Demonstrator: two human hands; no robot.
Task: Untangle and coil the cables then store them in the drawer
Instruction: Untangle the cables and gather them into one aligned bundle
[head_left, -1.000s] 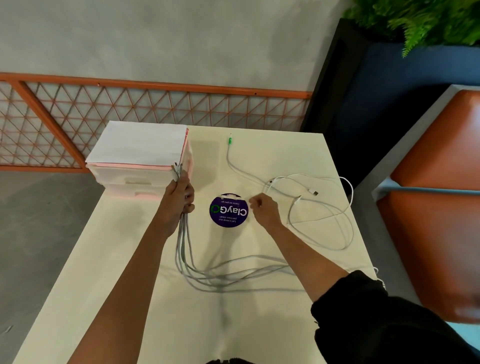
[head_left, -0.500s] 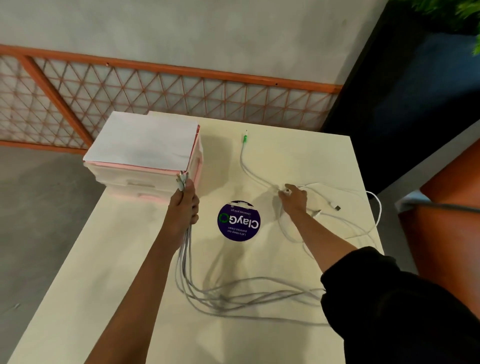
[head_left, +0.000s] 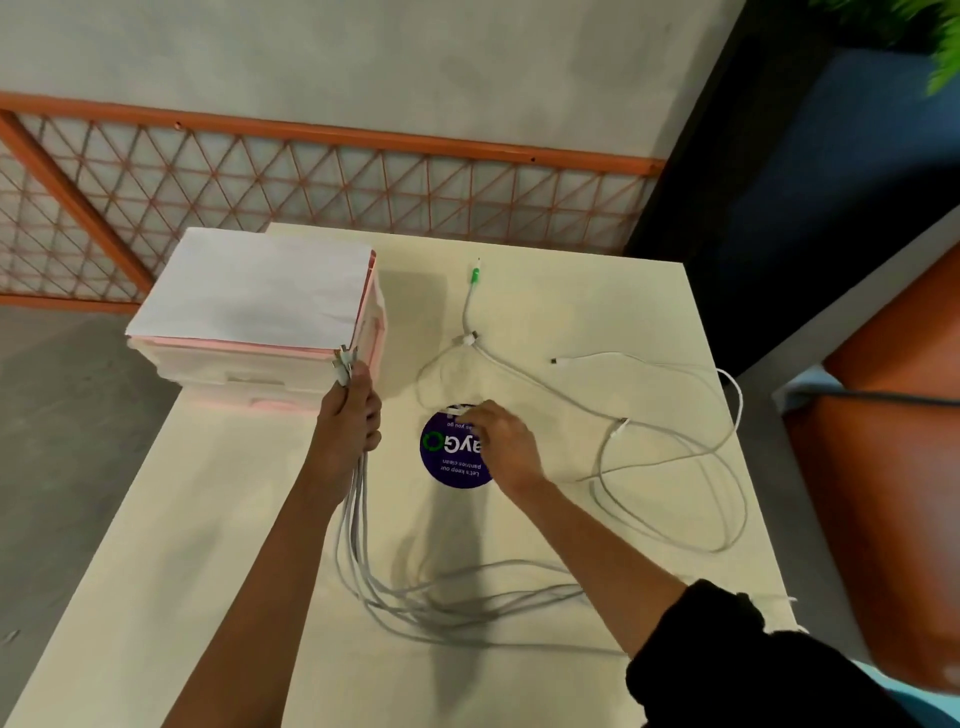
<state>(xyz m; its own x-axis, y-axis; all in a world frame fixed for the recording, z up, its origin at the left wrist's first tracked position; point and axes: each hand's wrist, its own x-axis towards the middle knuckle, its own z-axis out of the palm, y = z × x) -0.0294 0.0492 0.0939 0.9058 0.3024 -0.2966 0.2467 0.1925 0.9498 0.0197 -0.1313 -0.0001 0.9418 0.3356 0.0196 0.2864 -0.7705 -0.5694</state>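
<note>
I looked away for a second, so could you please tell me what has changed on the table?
The right hand drew back from the loose white cable to the purple sticker, pulling a connector end along. The left hand stays clamped on the grey cable bundle beside the drawer unit.

A round purple sticker (head_left: 451, 457) is lying on the cream table (head_left: 208, 519), while an orange lattice railing (head_left: 311, 176) is running behind it and an orange seat (head_left: 893, 467) is standing alongside, near a green plant (head_left: 930, 31).
</note>
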